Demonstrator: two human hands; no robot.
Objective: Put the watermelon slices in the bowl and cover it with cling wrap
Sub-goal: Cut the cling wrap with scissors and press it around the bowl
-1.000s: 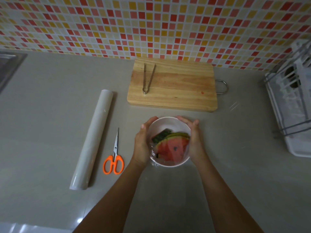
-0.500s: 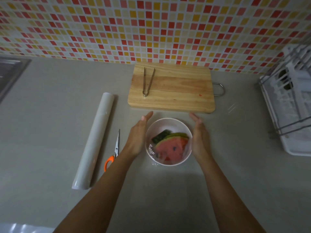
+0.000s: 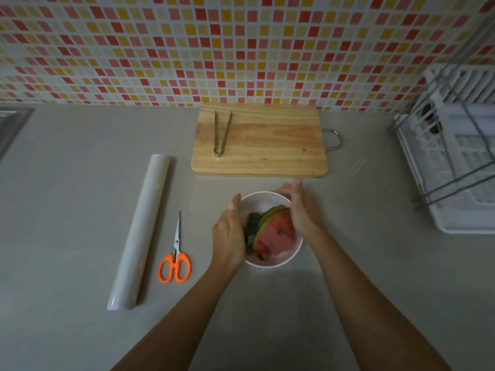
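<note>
A white bowl [image 3: 267, 261] stands on the grey counter, just in front of the cutting board. Inside it lie watermelon slices [image 3: 277, 234], red flesh up and green rinds toward the left. A thin clear film seems to lie over the bowl, though it is hard to make out. My left hand [image 3: 227, 234] presses flat against the bowl's left side and covers that rim. My right hand [image 3: 302, 210] cups the far right rim with its fingers together. The cling wrap roll [image 3: 142, 231] lies to the left of the bowl.
Orange-handled scissors [image 3: 175, 261] lie between the roll and the bowl. A wooden cutting board [image 3: 267, 145] with metal tongs [image 3: 222, 135] on it sits against the tiled wall. A white dish rack [image 3: 455, 162] stands at the right. A sink edge [image 3: 10, 124] shows at far left.
My hands cupped the bowl, came off to its sides half a second ago, and now press on it again. The right hand has moved to the far rim.
</note>
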